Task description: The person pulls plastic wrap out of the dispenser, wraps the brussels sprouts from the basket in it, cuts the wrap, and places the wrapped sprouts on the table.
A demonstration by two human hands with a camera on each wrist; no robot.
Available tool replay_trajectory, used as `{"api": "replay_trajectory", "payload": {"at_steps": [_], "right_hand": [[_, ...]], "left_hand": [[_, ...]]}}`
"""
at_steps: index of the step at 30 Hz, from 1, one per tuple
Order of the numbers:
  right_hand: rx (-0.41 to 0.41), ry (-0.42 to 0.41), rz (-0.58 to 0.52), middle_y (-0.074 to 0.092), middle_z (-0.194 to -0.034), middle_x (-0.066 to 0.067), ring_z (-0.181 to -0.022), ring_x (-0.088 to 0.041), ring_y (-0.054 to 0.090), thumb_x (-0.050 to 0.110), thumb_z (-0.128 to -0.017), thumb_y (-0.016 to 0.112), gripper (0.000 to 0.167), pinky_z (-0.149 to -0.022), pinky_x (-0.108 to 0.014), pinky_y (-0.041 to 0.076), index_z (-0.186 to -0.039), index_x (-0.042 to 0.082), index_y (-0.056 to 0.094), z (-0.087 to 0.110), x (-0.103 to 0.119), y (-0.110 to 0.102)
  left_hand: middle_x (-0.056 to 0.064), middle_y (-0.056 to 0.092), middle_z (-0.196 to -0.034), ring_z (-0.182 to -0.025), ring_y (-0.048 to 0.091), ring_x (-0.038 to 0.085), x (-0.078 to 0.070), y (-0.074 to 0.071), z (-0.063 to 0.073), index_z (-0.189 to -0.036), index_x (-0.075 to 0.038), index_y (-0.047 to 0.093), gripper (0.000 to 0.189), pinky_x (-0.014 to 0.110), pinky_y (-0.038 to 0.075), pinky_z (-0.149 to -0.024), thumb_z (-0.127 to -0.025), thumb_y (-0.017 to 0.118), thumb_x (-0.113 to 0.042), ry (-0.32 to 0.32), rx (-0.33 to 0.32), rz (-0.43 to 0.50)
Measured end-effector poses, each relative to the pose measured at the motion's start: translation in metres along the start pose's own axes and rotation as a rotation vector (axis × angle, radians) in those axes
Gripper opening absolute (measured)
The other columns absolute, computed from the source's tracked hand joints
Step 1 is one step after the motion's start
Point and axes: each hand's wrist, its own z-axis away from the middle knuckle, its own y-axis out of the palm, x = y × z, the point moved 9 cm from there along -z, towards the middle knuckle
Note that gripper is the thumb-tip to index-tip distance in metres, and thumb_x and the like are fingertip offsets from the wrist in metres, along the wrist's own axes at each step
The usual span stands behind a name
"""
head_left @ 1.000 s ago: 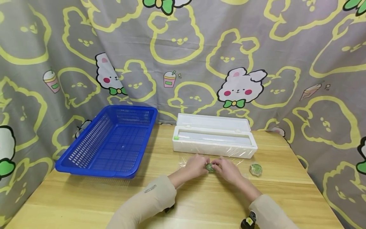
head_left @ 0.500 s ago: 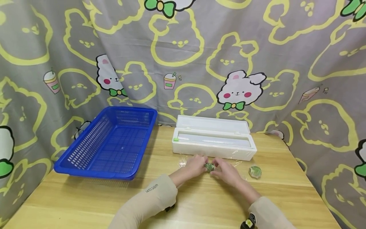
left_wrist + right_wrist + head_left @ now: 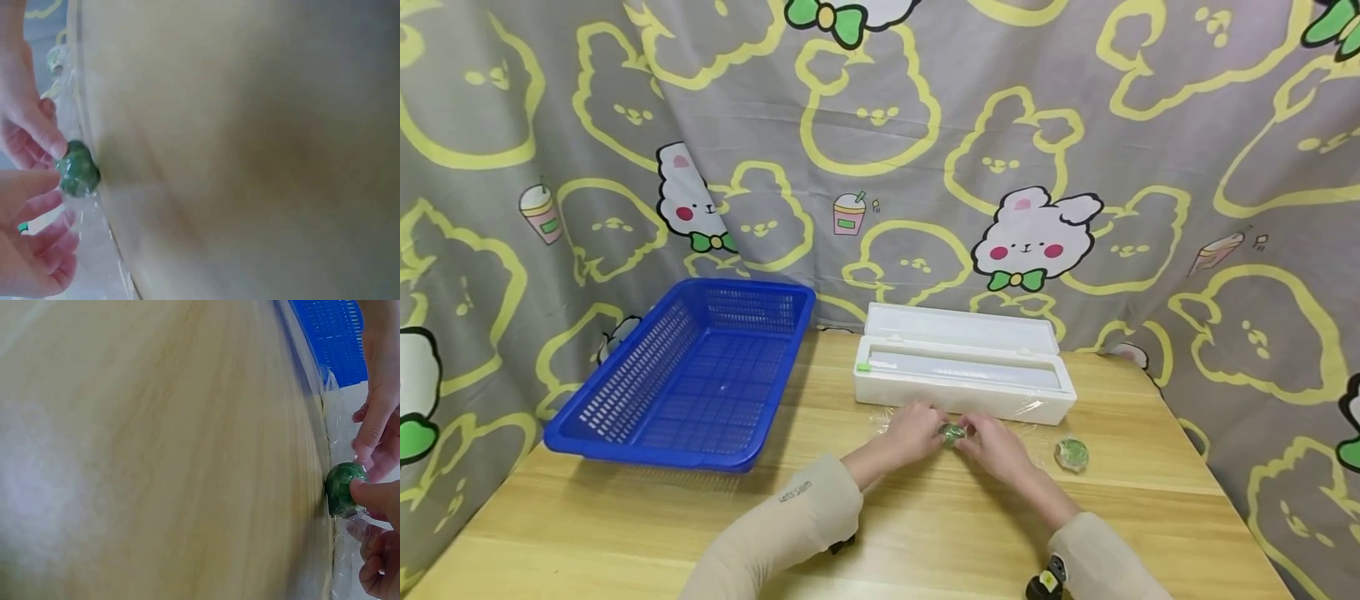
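Between both hands, low over the table, is a small round green vegetable (image 3: 952, 433) with cling film (image 3: 103, 244) around it. Its exact kind is unclear. My right hand (image 3: 996, 446) grips it from the right, the thumb pressed on its surface in the right wrist view. From the left, my left hand (image 3: 913, 433) has its fingertips at the side of the vegetable (image 3: 340, 487), pinching the film there; its other fingers are spread in the left wrist view. A second film-wrapped green piece (image 3: 1072, 455) lies to the right of my right hand.
A white cling film dispenser box (image 3: 962, 398) with its lid (image 3: 962, 327) raised stands just behind the hands. At the left is a large blue plastic basket (image 3: 722, 392). A patterned curtain (image 3: 880, 125) closes off the table's (image 3: 925, 542) back and sides.
The fingers have shifted slightly around the green vegetable, and the film about it looks more tightly gathered. The view has tilted a little. Box, basket and second piece stay in place.
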Motion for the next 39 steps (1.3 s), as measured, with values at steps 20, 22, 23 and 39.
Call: {"api": "replay_trajectory", "payload": {"at_steps": [20, 22, 23, 39], "right_hand": [[-0.053, -0.003, 0.076, 0.064, -0.092, -0.009, -0.086, -0.029, 0.062, 0.015, -0.083, 0.065, 0.012, -0.070, -0.044, 0.049, -0.092, 0.007, 0.068, -0.012, 0.000, -0.003], [-0.060, 0.003, 0.077, 0.064, -0.093, -0.009, -0.086, -0.029, 0.061, 0.015, -0.083, 0.065, 0.012, -0.070, -0.044, 0.049, -0.092, 0.007, 0.067, -0.013, -0.001, -0.003], [-0.065, 0.007, 0.073, 0.065, -0.092, -0.009, -0.086, -0.029, 0.062, 0.015, -0.083, 0.065, 0.012, -0.070, -0.044, 0.049, -0.092, 0.007, 0.067, -0.013, -0.002, -0.003], [-0.103, 0.057, -0.004, 0.065, -0.080, 0.001, -0.071, -0.015, 0.059, 0.014, -0.077, 0.071, 0.010, -0.056, -0.031, 0.044, -0.080, 0.015, 0.062, -0.016, -0.010, -0.007]], "left_hand": [[0.002, 0.063, -0.104, -0.092, 0.055, 0.019, 0.000, 0.004, -0.002, -0.115, -0.016, 0.063, 0.034, 0.034, 0.048, -0.074, -0.083, 0.065, -0.026, -0.016, 0.023, -0.054], [0.001, 0.064, -0.103, -0.092, 0.055, 0.019, 0.000, 0.003, -0.002, -0.113, -0.016, 0.064, 0.032, 0.033, 0.048, -0.074, -0.082, 0.066, -0.024, -0.014, 0.013, -0.044], [0.001, 0.064, -0.103, -0.091, 0.055, 0.019, -0.001, 0.003, -0.002, -0.112, -0.016, 0.064, 0.031, 0.033, 0.047, -0.074, -0.081, 0.066, -0.024, -0.013, 0.008, -0.037], [-0.001, 0.067, -0.102, -0.099, 0.057, 0.021, 0.007, -0.003, -0.001, -0.106, -0.014, 0.067, 0.025, 0.034, 0.046, -0.084, -0.082, 0.064, -0.020, 0.015, -0.022, 0.109]]}}
